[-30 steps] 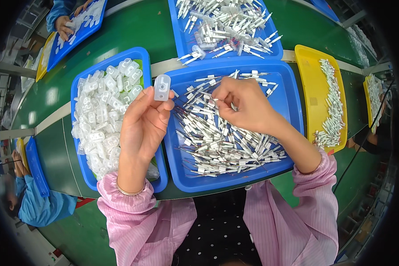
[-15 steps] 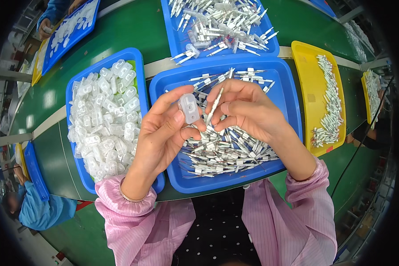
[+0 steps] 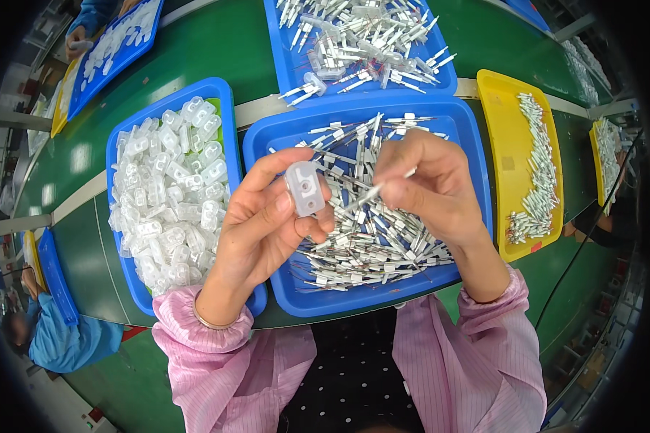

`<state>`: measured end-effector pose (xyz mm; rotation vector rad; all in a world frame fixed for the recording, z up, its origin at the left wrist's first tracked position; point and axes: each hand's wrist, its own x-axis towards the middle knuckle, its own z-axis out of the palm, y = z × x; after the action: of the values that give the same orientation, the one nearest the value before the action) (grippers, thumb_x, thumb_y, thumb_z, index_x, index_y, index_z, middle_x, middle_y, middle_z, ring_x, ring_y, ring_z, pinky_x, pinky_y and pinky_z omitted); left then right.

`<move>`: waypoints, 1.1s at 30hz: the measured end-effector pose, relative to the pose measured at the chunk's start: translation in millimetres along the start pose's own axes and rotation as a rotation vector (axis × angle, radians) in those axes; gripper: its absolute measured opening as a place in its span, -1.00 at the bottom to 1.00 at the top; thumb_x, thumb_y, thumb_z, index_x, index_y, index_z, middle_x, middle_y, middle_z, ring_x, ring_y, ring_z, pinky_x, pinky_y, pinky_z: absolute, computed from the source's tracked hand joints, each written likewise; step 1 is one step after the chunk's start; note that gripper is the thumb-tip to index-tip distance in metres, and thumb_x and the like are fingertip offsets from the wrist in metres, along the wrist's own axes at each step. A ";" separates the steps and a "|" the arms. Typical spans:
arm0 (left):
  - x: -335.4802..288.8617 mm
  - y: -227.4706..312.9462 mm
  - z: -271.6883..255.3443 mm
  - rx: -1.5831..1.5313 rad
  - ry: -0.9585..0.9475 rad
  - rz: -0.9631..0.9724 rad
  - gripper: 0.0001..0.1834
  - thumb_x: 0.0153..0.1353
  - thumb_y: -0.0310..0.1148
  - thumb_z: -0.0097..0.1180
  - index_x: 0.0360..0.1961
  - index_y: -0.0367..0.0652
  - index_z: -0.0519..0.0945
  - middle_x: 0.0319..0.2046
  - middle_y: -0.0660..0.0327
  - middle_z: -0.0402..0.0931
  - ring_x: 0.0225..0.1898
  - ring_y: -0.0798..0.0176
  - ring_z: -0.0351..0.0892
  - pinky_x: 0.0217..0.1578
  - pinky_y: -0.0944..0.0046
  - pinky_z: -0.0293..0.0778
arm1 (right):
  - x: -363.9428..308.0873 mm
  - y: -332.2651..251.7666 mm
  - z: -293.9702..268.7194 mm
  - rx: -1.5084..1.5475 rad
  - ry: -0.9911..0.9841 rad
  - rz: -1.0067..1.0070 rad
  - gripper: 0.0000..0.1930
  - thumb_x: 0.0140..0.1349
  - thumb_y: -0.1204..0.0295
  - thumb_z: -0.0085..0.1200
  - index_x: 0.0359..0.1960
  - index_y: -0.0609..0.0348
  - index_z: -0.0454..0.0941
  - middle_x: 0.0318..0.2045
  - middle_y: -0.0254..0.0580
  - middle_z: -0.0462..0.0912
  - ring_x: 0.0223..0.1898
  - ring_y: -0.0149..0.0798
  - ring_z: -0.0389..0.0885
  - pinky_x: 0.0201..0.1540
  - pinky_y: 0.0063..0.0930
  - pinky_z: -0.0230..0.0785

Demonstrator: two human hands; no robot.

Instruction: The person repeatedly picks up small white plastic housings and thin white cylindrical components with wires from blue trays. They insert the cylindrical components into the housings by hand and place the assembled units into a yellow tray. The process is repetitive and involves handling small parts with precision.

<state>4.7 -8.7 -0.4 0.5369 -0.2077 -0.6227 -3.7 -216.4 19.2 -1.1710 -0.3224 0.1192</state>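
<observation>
My left hand pinches a translucent plastic casing between thumb and fingers, its flat face with a small hole and cut-out showing. Just to the right, my right hand is closed on a thin white stick-like part, which slants down toward the casing but looks apart from it. The stick is slightly blurred, and its middle is hidden by my fingertips. Both hands are over a blue tray full of similar white sticks with thin wires.
To the left, a blue tray is heaped with clear casings. Beyond the near tray, another blue tray holds casings with sticks in them. A yellow tray of white sticks lies at the right. Co-workers' hands and a blue sleeve show at far left.
My right hand has moved a little right and turned, tipping the stick from nearly upright to a low slant. The casing in my left hand has shifted slightly down and left.
</observation>
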 end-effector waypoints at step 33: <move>0.3 3.6 4.0 0.467 -0.082 0.080 -0.63 0.18 -0.51 -0.09 0.01 -0.45 0.35 -0.30 0.02 0.40 -0.41 0.25 0.49 -0.52 0.36 0.49 | -7.7 -32.3 11.0 -0.924 -0.135 -0.481 -0.83 -0.14 0.60 0.15 -0.42 0.28 0.60 -0.57 -0.17 0.50 -0.58 -0.32 0.38 -0.54 -0.53 0.18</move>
<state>5.4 -8.1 4.9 0.9486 -0.4557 -0.5181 -16.8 -221.3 51.3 -1.9578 -0.8202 -0.4190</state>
